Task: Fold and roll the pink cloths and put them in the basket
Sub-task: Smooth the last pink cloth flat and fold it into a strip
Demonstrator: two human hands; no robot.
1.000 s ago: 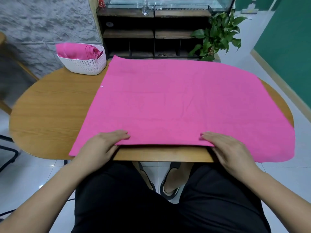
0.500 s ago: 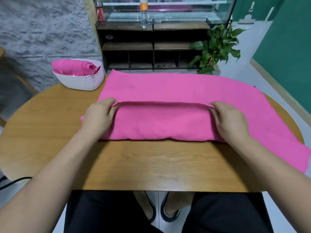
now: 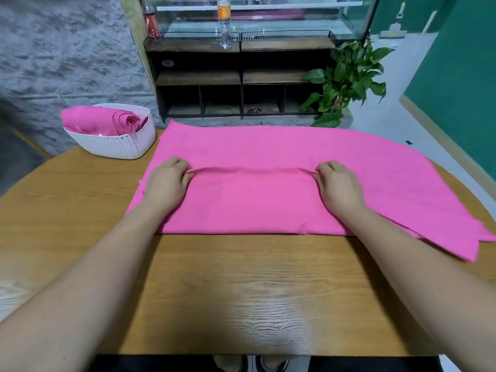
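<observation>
A large pink cloth (image 3: 268,149) lies across the far half of the wooden table (image 3: 241,285), its near part folded over onto itself. My left hand (image 3: 167,182) pinches the folded edge at its left end. My right hand (image 3: 338,185) pinches the same edge at its right end. The edge runs taut between my two hands, slightly lifted. A white woven basket (image 3: 120,145) stands at the table's far left and holds a rolled pink cloth (image 3: 107,123).
A dark shelf unit (image 3: 241,76) with bottles on top stands behind the table. A potted green plant (image 3: 346,79) is at the back right. The cloth's right end (image 3: 461,237) hangs toward the table's right edge.
My hands have carried the cloth's near edge from the table's front away from me, folding it over the rest. The fold has moved a little farther since half a second ago.
</observation>
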